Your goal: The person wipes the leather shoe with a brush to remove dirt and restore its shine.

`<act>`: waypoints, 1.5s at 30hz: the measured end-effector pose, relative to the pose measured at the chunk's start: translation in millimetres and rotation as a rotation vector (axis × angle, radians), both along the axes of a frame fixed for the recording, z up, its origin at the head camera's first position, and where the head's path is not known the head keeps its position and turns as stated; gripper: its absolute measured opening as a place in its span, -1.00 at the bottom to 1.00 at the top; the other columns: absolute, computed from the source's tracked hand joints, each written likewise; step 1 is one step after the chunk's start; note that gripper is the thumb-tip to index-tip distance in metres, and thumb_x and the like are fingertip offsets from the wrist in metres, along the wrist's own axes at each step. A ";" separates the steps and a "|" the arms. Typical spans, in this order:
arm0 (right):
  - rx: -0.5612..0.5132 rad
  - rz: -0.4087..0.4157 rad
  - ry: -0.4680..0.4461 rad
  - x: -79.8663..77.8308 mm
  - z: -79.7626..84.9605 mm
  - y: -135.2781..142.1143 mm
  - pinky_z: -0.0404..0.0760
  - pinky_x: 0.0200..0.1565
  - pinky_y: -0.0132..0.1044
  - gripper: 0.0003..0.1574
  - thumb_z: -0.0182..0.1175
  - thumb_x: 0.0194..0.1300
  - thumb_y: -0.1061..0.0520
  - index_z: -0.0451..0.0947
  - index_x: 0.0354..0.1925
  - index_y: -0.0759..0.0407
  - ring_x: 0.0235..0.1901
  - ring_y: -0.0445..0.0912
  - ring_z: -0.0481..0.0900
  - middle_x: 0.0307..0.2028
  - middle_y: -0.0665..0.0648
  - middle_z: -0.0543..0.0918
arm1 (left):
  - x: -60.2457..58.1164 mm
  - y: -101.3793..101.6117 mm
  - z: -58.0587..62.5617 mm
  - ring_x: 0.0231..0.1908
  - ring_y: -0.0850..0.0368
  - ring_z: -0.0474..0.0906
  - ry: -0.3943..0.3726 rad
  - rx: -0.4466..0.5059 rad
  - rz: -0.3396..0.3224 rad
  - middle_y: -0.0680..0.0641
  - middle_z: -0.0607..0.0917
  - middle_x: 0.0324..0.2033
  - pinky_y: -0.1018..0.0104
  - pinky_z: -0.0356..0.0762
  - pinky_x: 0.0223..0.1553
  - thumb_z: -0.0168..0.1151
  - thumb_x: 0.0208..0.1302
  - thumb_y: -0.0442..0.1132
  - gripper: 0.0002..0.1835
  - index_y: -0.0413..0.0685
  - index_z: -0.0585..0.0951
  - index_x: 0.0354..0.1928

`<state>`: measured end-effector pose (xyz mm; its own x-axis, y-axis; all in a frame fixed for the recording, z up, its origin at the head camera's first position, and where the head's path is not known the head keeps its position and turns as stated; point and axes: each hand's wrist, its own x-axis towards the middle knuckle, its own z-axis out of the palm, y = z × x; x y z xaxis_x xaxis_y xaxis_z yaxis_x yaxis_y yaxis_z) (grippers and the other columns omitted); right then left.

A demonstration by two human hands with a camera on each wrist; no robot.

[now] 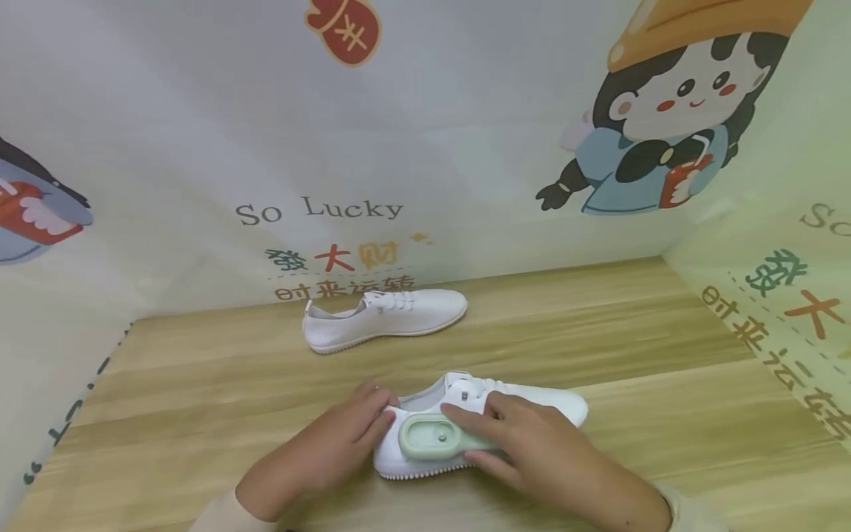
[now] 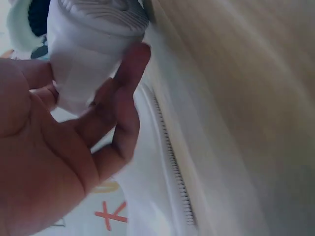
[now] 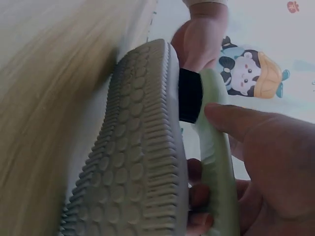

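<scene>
A white lace-up shoe (image 1: 541,399) is held near the front of the wooden surface, its toe pointing right. My left hand (image 1: 332,443) grips its heel, thumb and fingers on either side, as the left wrist view confirms. My right hand (image 1: 545,451) holds a pale green scrub brush (image 1: 431,437) by its handle, against the near side of the shoe. In the right wrist view, black bristles (image 3: 190,96) meet the shoe's side just above its studded sole (image 3: 133,142). Some right fingers are hidden behind the handle there.
A second white shoe (image 1: 405,318) stands on the wooden tabletop (image 1: 565,318) farther back, toe to the right, close to the back wall. Printed white sheeting (image 1: 465,148) with cartoon figures and lettering encloses the back and both sides.
</scene>
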<state>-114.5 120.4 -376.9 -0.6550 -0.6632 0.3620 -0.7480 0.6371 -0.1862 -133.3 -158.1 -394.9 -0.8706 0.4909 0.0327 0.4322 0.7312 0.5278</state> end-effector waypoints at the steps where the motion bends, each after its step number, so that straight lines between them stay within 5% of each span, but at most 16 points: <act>1: 0.004 0.002 -0.001 0.5 -0.1 -1.4 0.28 -0.49 -0.53 -0.37 0.21 0.25 -0.20 0.38 0.29 -0.30 -0.50 -0.35 0.22 -0.38 -0.18 0.37 | 2.4 -0.1 0.7 -0.25 0.29 0.40 0.014 -0.024 0.022 0.26 0.38 -0.22 0.26 0.46 -0.18 -0.22 0.50 0.04 -0.83 0.34 0.40 -0.17; 7: 0.020 -0.035 -0.047 3.6 2.5 -3.6 0.29 -0.48 -0.51 -0.38 0.19 0.25 -0.21 0.38 0.28 -0.33 -0.50 -0.34 0.23 -0.40 -0.19 0.36 | 11.8 5.7 3.8 -0.41 0.29 0.40 0.147 -0.141 0.153 0.25 0.44 -0.23 0.28 0.42 -0.38 -0.03 0.44 -0.02 -0.92 0.31 0.46 -0.21; 12: 0.049 -0.086 -0.072 6.1 8.5 2.7 0.30 -0.50 -0.47 -0.37 0.22 0.23 -0.22 0.40 0.27 -0.33 -0.53 -0.33 0.24 -0.42 -0.16 0.37 | 12.5 11.1 4.4 -0.55 0.27 0.39 0.185 -0.147 0.189 0.12 0.46 0.00 0.32 0.39 -0.47 0.11 0.37 -0.12 -0.95 0.28 0.52 -0.19; 16: 0.089 -0.104 -0.059 6.7 13.6 8.3 0.33 -0.49 -0.43 -0.36 0.23 0.23 -0.20 0.39 0.28 -0.31 -0.52 -0.30 0.25 -0.40 -0.12 0.39 | 9.7 15.4 3.2 -0.59 0.34 0.36 0.231 -0.133 0.169 0.02 0.39 0.16 0.38 0.36 -0.52 0.15 0.34 -0.15 -0.94 0.25 0.54 -0.22; 25: 0.140 -0.108 -0.058 6.3 11.7 11.8 0.31 -0.48 -0.42 -0.42 0.11 0.33 -0.14 0.38 0.30 -0.24 -0.55 -0.28 0.20 -0.46 -0.12 0.32 | 4.8 18.0 -6.1 -0.32 0.31 0.45 0.207 -0.061 0.089 0.26 0.39 -0.08 0.36 0.47 -0.31 0.08 0.38 -0.14 -0.94 0.25 0.49 -0.17; 30: 0.153 -0.094 -0.049 8.3 9.5 11.9 0.37 -0.44 -0.38 -0.41 0.08 0.35 -0.10 0.33 0.33 -0.22 -0.52 -0.26 0.25 -0.41 -0.08 0.38 | 3.0 21.8 -4.7 -0.17 0.29 0.55 0.311 -0.050 -0.002 0.25 0.48 0.00 0.27 0.56 -0.22 0.15 0.33 -0.23 -0.80 0.27 0.53 -0.08; 34: 0.157 -0.070 -0.038 9.2 9.6 10.0 0.41 -0.42 -0.34 -0.39 0.08 0.36 -0.12 0.29 0.35 -0.24 -0.48 -0.25 0.28 -0.36 -0.05 0.42 | 2.7 21.2 -2.8 -0.18 0.33 0.57 0.381 -0.020 -0.072 0.28 0.55 -0.11 0.31 0.58 -0.21 0.20 0.27 -0.31 -0.74 0.21 0.59 -0.07; 45: 0.180 -0.207 -0.081 5.6 28.8 21.0 0.27 -0.56 -0.39 -0.45 0.16 0.23 -0.10 0.47 0.22 -0.28 -0.56 -0.25 0.26 -0.47 -0.08 0.39 | 3.4 12.9 -2.3 -0.29 0.36 0.48 0.334 0.020 -0.072 0.26 0.50 -0.26 0.38 0.53 -0.25 0.18 0.27 -0.37 -0.74 0.24 0.60 -0.19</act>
<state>-108.9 141.4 -348.1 -0.8049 -0.5616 0.1916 -0.5862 0.8027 -0.1100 -129.9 -145.3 -397.2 -0.7734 0.5468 0.3207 0.6336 0.6838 0.3620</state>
